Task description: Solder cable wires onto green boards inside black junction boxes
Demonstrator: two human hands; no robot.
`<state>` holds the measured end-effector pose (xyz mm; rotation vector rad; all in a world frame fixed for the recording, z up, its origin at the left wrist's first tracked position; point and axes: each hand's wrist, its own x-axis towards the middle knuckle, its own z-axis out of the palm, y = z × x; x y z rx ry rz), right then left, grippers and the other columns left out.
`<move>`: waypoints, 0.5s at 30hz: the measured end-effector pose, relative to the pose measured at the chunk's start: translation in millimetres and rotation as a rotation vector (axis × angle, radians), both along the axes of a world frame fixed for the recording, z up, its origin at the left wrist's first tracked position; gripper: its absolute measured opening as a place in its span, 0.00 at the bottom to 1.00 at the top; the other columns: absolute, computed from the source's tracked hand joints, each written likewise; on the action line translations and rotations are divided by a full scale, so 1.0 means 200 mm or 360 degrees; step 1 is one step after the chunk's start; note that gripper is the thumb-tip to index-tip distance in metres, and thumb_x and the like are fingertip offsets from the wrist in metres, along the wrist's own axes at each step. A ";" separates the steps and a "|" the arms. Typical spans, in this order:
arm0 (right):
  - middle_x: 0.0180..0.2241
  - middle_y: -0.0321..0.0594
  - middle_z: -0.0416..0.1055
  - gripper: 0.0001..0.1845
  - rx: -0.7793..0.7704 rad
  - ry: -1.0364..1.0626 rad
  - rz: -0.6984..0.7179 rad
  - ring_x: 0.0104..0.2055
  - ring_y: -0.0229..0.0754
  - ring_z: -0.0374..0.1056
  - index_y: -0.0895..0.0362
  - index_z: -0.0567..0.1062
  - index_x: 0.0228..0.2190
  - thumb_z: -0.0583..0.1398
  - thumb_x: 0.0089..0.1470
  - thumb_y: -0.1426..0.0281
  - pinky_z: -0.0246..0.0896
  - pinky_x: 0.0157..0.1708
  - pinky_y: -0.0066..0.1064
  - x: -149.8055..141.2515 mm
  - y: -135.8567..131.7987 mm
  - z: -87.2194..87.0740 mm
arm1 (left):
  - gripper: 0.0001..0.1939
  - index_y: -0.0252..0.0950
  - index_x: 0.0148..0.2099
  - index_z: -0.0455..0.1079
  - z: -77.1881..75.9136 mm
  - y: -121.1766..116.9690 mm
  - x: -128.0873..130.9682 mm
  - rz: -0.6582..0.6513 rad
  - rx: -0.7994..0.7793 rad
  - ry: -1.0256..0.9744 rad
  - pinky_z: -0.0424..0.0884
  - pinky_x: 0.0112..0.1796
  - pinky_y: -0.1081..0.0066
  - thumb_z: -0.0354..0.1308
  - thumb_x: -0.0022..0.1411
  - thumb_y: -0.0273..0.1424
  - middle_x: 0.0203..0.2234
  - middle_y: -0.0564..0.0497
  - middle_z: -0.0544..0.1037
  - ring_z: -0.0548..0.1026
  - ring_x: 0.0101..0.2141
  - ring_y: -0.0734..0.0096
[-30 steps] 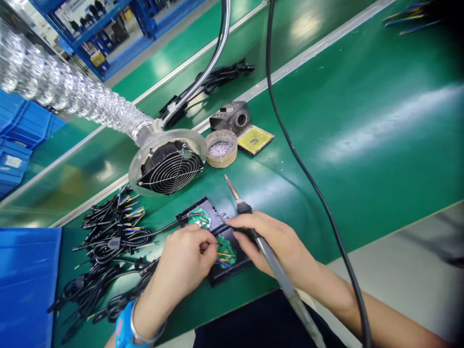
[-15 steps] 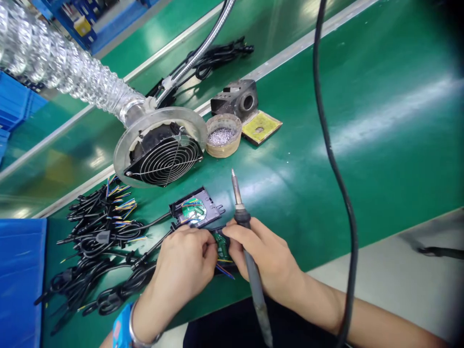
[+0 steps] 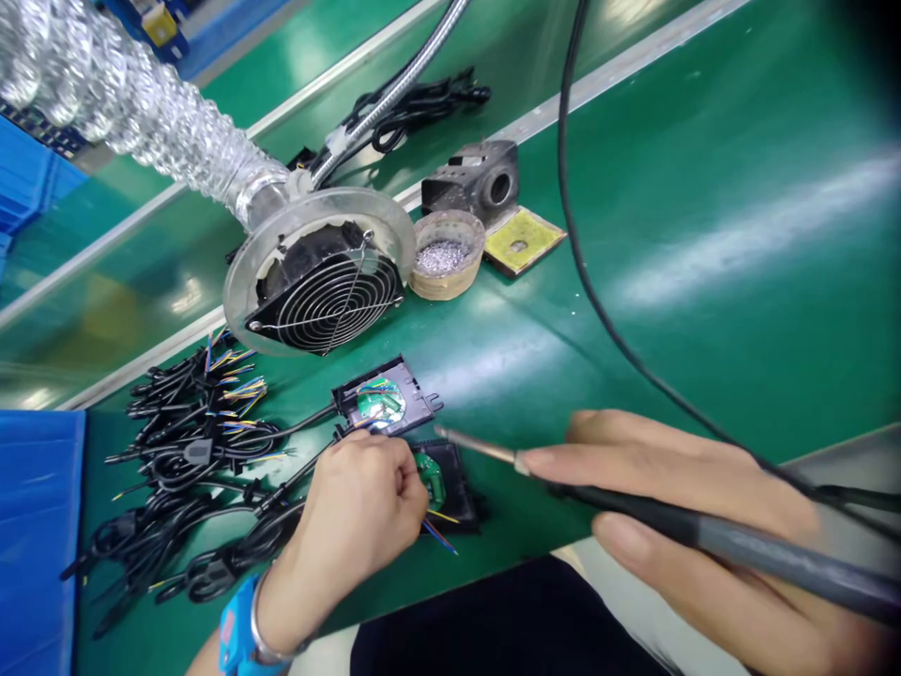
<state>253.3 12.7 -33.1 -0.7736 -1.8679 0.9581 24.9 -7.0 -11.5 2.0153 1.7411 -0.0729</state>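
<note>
My right hand (image 3: 704, 526) grips a soldering iron (image 3: 633, 512) whose bare metal tip points left, just above the near case. My left hand (image 3: 370, 498) is closed at the left end of that black plastic case (image 3: 461, 483), covering part of it. What its fingers pinch is hidden. Inside the case lies a green circuit board (image 3: 431, 479), with loose yellow, red and blue wires (image 3: 440, 535) at its lower edge. Just beyond sits a second open case (image 3: 415, 404) with its own green board (image 3: 380, 402) and a black cable running left.
A round fume extractor fan (image 3: 338, 300) hangs over the bench on a foil duct (image 3: 161, 122). Behind stand a bowl of solder bits (image 3: 447, 277), an iron holder (image 3: 485, 178) and a yellow sponge (image 3: 525, 239). Black cables (image 3: 190, 460) lie left, beside a blue bin (image 3: 38, 535).
My right hand has moved away from the near case to the right, and the soldering iron has swung from upright to pointing left. My left hand stays at the case.
</note>
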 end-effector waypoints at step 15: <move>0.21 0.35 0.64 0.16 -0.0116 0.0199 0.0270 0.22 0.34 0.58 0.58 0.75 0.35 0.54 0.45 0.81 0.52 0.22 0.28 -0.11 0.04 -0.13 | 0.08 0.38 0.23 0.62 -0.03 0.00 -0.01 -0.0053 0.0099 -0.0026 0.58 0.29 0.71 0.52 0.52 0.22 0.18 0.55 0.69 0.67 0.24 0.71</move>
